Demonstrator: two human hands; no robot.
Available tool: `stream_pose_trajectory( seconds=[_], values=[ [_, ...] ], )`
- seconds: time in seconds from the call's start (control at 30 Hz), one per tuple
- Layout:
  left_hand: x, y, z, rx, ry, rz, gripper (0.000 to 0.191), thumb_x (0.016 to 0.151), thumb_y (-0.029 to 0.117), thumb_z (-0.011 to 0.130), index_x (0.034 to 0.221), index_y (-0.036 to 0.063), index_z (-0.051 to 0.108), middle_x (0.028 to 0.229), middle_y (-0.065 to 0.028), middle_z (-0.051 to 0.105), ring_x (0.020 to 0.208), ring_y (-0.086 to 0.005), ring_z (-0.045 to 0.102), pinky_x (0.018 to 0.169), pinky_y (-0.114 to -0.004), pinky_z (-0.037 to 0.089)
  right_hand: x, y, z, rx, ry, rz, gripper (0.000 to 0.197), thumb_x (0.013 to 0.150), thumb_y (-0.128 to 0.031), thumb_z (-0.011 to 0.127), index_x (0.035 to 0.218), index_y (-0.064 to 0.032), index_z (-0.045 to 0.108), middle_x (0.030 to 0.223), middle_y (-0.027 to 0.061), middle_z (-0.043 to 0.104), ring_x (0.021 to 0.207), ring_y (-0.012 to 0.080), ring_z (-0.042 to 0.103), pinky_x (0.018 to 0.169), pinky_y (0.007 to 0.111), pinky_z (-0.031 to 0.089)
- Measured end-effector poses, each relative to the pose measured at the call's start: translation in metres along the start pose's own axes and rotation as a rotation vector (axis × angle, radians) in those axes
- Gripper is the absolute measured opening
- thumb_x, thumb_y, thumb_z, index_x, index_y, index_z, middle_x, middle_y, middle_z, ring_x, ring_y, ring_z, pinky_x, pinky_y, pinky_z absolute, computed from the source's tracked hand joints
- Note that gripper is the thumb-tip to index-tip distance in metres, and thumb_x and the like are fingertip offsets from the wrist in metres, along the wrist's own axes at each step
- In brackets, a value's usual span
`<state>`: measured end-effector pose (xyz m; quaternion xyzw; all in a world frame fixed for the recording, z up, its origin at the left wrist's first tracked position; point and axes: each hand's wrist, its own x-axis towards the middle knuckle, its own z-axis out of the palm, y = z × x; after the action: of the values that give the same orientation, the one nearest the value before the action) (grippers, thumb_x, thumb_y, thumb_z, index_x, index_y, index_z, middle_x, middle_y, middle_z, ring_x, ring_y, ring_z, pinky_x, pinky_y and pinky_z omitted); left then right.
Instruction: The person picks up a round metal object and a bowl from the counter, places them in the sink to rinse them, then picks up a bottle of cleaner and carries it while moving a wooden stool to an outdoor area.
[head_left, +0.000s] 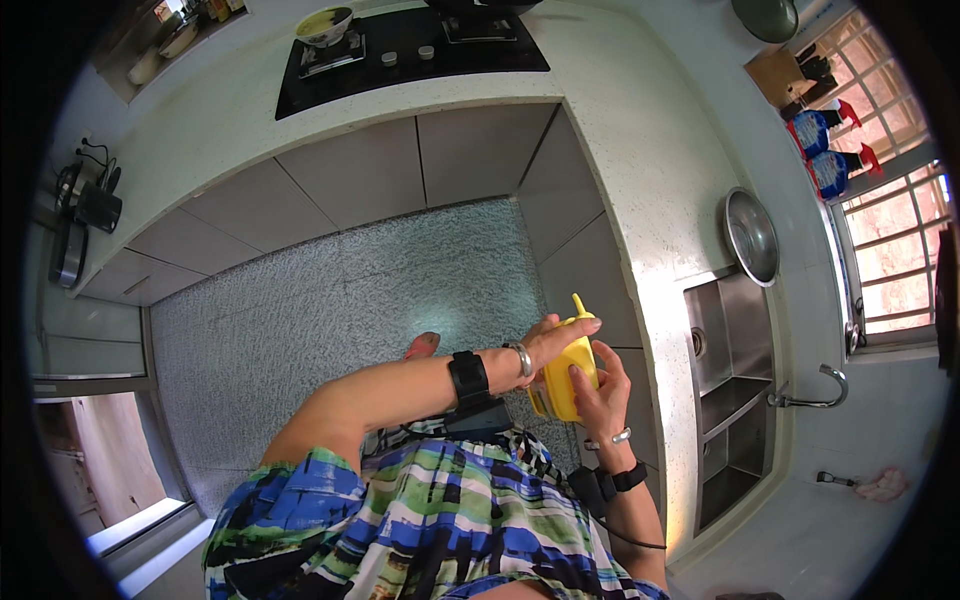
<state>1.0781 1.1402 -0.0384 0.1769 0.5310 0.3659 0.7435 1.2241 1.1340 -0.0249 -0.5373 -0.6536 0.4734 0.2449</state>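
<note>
In front of my body, near the sink-side cabinets, I hold a yellow plastic container (559, 382) between both hands. A slim yellow tip sticks up from its far end, and a paler, see-through part shows along its lower left side. My left hand (551, 345) grips the upper left of it, one finger lying across the top. My right hand (609, 394) grips the right side, its thumb on the yellow face and other fingers raised at the edge. What is inside cannot be made out.
To the right, a pale stone counter (600, 112) holds a double steel sink (731, 330) with a faucet (832, 382) and a metal basin (752, 236). A bowl (324, 28) sits on the black gas hob (409, 71). Two blue spray bottles (829, 172) stand by the window.
</note>
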Motion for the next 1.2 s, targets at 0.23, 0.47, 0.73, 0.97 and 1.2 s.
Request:
stream_pose_trajectory(
  seconds=[0.23,0.47,0.73,0.97,1.2],
  values=[
    [0.004,0.051,-0.048,-0.033,0.029,0.094,0.061,0.070,0.055,0.057,0.102,0.0031,0.047,0.089,-0.0105,0.054,0.083,-0.0204,0.057,0.070,-0.034,0.048,0.045,-0.034,0.040,-0.118,0.087,-0.084,0.041,0.075,-0.013,0.062,0.110,0.0073,0.051,0.076,0.0118,0.061,0.060,0.0128,0.056,0.053,0.024,0.044],
    [0.020,0.117,-0.084,-0.013,0.058,0.171,0.055,0.070,0.054,0.057,0.090,0.0032,0.050,0.081,-0.0090,0.054,0.074,-0.0171,0.056,0.062,-0.029,0.045,0.101,-0.088,0.061,-0.142,0.150,-0.084,0.042,0.072,-0.015,0.063,0.105,0.0082,0.054,0.079,0.0180,0.063,0.072,0.0203,0.063,0.065,0.028,0.048],
    [0.052,0.168,-0.113,-0.042,0.070,0.193,0.057,0.071,0.057,0.055,0.087,0.0032,0.050,0.076,-0.0078,0.053,0.070,-0.0169,0.055,0.060,-0.028,0.044,0.163,-0.117,0.082,-0.185,0.177,-0.052,0.041,0.073,-0.014,0.061,0.106,0.0098,0.053,0.074,0.0159,0.062,0.059,0.0155,0.059,0.054,0.026,0.047],
    [0.070,0.118,-0.112,0.053,0.154,0.216,0.094,0.060,0.073,0.050,0.109,-0.0059,0.037,0.105,-0.0208,0.043,0.099,-0.0302,0.049,0.073,-0.036,0.048,0.146,-0.110,0.090,-0.139,0.112,0.014,0.038,0.077,-0.009,0.059,0.111,0.0071,0.050,0.072,0.0098,0.060,0.053,0.0090,0.052,0.045,0.021,0.042],
    [0.005,0.042,-0.104,-0.132,0.168,-0.089,0.075,0.064,0.067,0.055,0.099,0.0008,0.047,0.089,-0.0126,0.053,0.087,-0.0227,0.056,0.069,-0.038,0.048,0.066,-0.069,0.091,-0.270,0.008,0.070,0.041,0.074,-0.014,0.063,0.108,0.0047,0.053,0.083,0.0159,0.063,0.073,0.0180,0.061,0.065,0.028,0.048]
  ],
)
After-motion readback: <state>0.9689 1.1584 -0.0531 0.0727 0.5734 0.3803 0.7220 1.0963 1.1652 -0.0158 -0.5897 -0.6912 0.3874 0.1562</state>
